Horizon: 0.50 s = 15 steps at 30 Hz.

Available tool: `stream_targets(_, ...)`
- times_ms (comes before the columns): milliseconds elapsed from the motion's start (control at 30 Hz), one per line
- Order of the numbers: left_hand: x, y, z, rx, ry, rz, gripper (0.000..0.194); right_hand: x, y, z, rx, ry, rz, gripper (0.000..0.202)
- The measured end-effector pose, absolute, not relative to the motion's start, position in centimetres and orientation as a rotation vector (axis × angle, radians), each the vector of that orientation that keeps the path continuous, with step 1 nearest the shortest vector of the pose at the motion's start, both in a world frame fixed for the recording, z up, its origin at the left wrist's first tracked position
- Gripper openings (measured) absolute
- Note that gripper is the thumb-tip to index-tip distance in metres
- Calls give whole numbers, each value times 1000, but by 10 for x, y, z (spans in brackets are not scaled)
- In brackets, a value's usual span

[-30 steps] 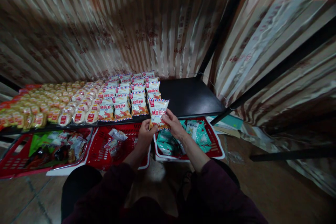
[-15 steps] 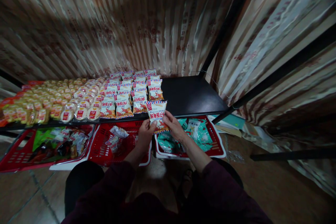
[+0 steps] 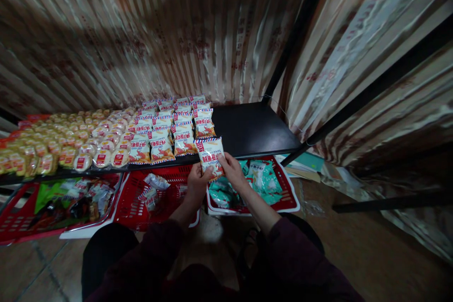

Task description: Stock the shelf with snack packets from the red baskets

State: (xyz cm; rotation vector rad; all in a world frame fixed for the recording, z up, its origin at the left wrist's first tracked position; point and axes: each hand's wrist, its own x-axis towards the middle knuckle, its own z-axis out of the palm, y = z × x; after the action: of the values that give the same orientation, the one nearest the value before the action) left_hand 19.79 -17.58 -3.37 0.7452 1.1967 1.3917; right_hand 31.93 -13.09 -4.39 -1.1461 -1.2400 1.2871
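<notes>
A white and orange snack packet (image 3: 209, 150) with a striped top edge is held upright between both hands, just in front of the shelf edge. My left hand (image 3: 198, 184) grips its lower left side, thumb on the front. On its right side my right hand (image 3: 231, 170) is closed, fingers over the printed face. Matching snack packets (image 3: 162, 144) lie in rows on the black shelf (image 3: 251, 127), directly left of and behind the held one. The front right of those rows stops beside my hands.
Left on the shelf are round wrapped biscuits (image 3: 102, 157) and yellow wrapped snacks (image 3: 46, 163). Below stand a red basket (image 3: 123, 203) with a few packets, a basket of teal packets (image 3: 264, 177) and another red basket (image 3: 14, 219). Black metal posts (image 3: 354, 94) rise at the right.
Both hands still hold the packet, which is tilted a little more. The whole view has shifted slightly, so the shelf and baskets appear further left.
</notes>
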Motion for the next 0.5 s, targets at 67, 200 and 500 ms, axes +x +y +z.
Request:
stream_targets(67, 200, -176, -35, 721, 1185, 1369, 36, 319, -130, -47, -1253, -1294, 1107, 44)
stream_targets(200, 201, -177, -36, 713, 1174, 1332, 43, 320, -130, -50, -1328, -1370, 942, 45)
stream_targets(500, 214, -159, -34, 727, 1172, 1417, 50, 322, -128, -51, -1355, -1369, 854, 45)
